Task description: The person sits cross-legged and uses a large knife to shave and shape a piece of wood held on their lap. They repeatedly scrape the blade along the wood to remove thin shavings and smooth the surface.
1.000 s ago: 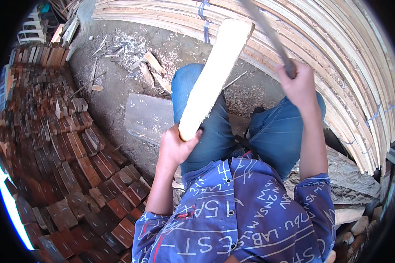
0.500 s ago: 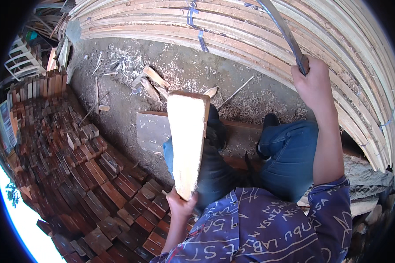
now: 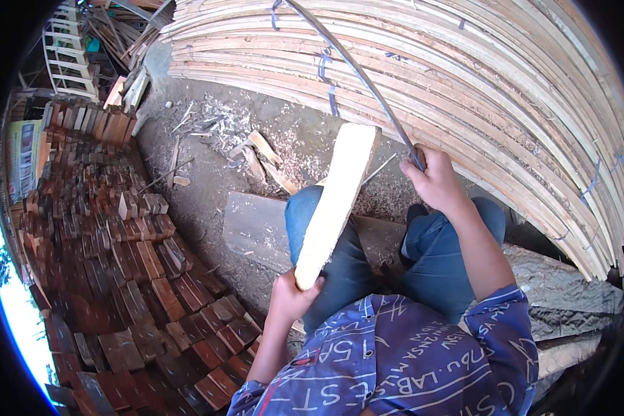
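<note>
My left hand [image 3: 291,297] grips the narrow lower end of a pale, wedge-shaped wooden block [image 3: 338,201]. The block tilts up and to the right over my lap, its wide end farthest from me. In my right hand [image 3: 435,179] is the handle end of a long, dark machete-like blade [image 3: 367,78], slanting up and to the left. The blade is apart from the block, which lies to the left of my right hand. My fingers hide most of the handle.
Stacked dark wooden blocks [image 3: 145,298] fill the left side. Long strips of pale timber [image 3: 409,76], tied with blue bands, lie across the far side and right. Wood chips and offcuts [image 3: 256,156] litter the ground before a flat board [image 3: 255,223]. Rough logs [image 3: 568,281] lie at right.
My right hand has come down and to the left with the blade. The block in my left hand has tipped over to the right. The whole view has shifted slightly.
</note>
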A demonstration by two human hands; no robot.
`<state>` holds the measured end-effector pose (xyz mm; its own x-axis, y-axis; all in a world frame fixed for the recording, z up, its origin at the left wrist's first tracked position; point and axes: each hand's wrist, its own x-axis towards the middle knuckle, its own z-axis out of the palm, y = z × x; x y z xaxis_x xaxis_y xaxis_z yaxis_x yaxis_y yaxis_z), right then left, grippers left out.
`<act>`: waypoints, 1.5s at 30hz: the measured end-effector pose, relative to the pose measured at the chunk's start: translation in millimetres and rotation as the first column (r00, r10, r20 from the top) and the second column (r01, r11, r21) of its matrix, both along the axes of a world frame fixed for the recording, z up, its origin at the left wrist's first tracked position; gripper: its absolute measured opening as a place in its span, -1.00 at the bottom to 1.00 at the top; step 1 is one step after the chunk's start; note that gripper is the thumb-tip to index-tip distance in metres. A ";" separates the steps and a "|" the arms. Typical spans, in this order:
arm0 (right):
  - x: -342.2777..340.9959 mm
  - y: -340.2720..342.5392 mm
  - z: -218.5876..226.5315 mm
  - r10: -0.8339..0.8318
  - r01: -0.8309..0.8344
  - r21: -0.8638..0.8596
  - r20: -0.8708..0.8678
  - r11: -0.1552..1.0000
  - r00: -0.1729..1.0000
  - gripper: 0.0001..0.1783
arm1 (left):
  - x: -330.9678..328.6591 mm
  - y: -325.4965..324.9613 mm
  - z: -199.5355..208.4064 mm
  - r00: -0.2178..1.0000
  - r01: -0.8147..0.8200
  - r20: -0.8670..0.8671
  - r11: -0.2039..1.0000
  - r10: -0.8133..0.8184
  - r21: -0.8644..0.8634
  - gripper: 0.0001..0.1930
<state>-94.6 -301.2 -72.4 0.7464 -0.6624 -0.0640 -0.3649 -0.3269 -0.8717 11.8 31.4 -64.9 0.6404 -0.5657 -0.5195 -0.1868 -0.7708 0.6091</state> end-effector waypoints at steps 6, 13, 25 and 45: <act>14.7 49.6 2.8 0.174 -0.189 -0.291 -0.079 0.938 0.982 -0.58 | 1.2 20.7 1.2 0.981 -0.061 -0.186 0.996 0.047 -0.068 -0.60; 27.6 87.0 1.8 0.212 -0.254 -0.600 -0.141 0.758 0.967 -0.65 | -17.1 4.5 21.7 0.958 -0.194 -0.215 0.981 0.189 -0.004 -0.59; 24.4 30.8 -15.1 0.028 -0.198 -0.580 -0.288 0.790 0.957 -0.83 | -38.4 -16.1 17.8 0.980 0.022 0.196 0.998 -0.011 -0.051 -0.47; 23.9 35.2 -17.6 0.055 -0.123 -0.702 -0.119 0.701 0.991 -0.87 | -24.4 -22.5 2.7 0.943 0.020 0.333 1.000 -0.016 -0.007 -0.50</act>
<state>-70.7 -266.0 -90.0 0.8186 -0.4689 0.3316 -0.3604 -0.8690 -0.3390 -12.6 9.0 -62.1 0.7655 -0.5829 -0.2725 -0.3942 -0.7595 0.5174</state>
